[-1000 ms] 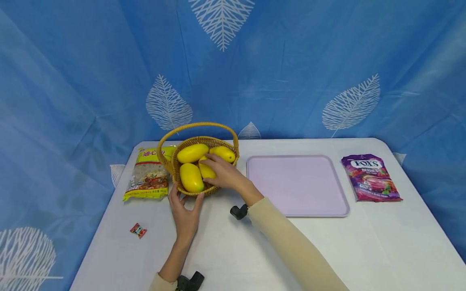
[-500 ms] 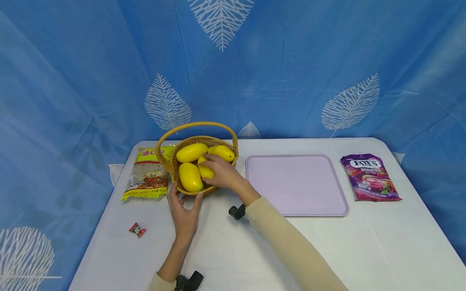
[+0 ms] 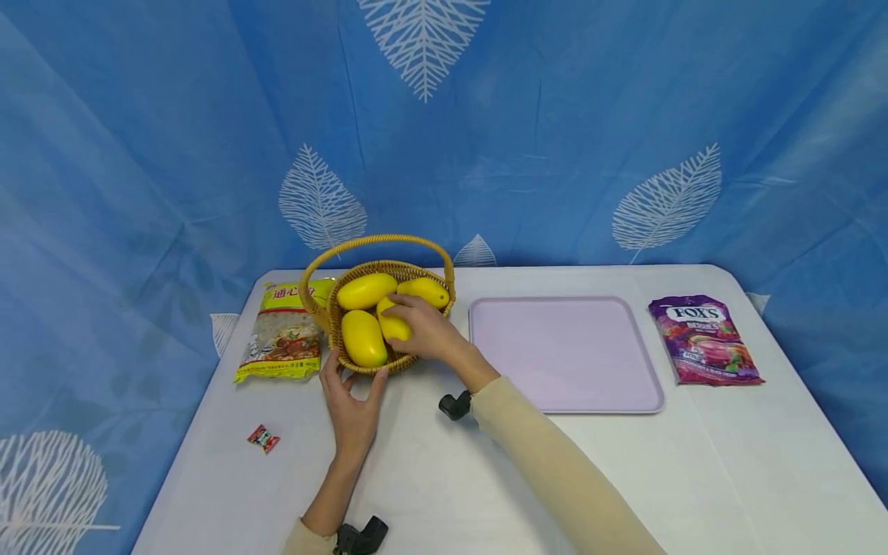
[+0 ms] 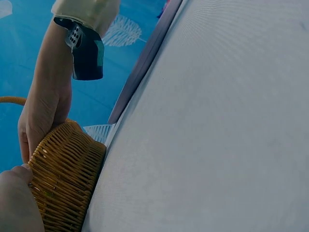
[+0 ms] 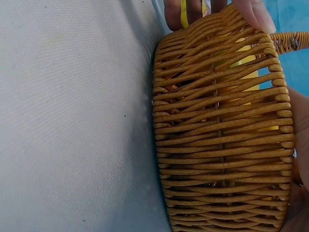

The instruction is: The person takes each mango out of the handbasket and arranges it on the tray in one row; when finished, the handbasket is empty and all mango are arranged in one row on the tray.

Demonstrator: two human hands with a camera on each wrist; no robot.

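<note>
Four yellow mangoes [image 3: 364, 339] lie in a wicker basket [image 3: 398, 270] on a white table [image 3: 763, 462], left of centre in the head frame. With its thumb and fingers curled, the right hand [image 3: 433, 331] pinches the lower-right mango [image 3: 392, 324] inside the basket, while the left hand [image 3: 352, 408] grips the basket's lower edge, its thumb at the rim and set apart from the fingers. A food bag [image 3: 284, 331] lies just beside the basket at left, a small candy [image 3: 264, 439] at lower left, and a lilac tray [image 3: 569, 354] and a purple bag [image 3: 706, 339] at right.
</note>
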